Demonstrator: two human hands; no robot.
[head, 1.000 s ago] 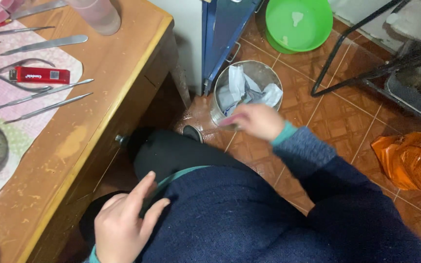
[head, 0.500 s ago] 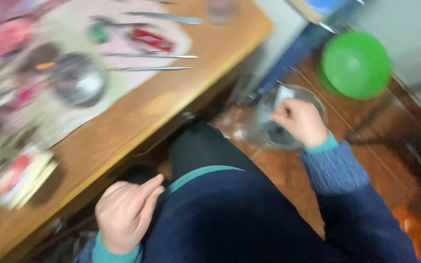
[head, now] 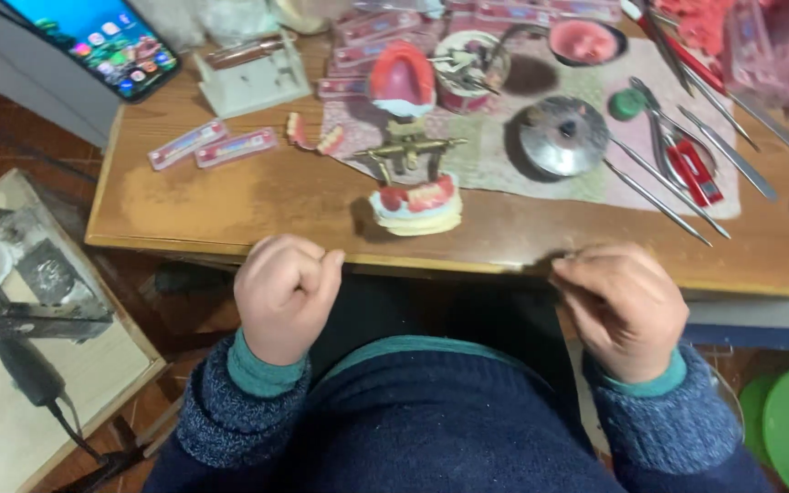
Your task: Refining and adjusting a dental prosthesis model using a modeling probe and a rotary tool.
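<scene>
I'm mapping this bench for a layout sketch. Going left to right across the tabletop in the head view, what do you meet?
Phone → white block → denture model → metal dish → red-handled tool → long metal tools.

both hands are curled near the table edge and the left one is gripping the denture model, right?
Not quite. In the head view the left hand is curled into a loose fist at the table edge but grips nothing; the denture model sits untouched on the table, beyond the hand. The right hand is likewise curled near the edge.
</scene>
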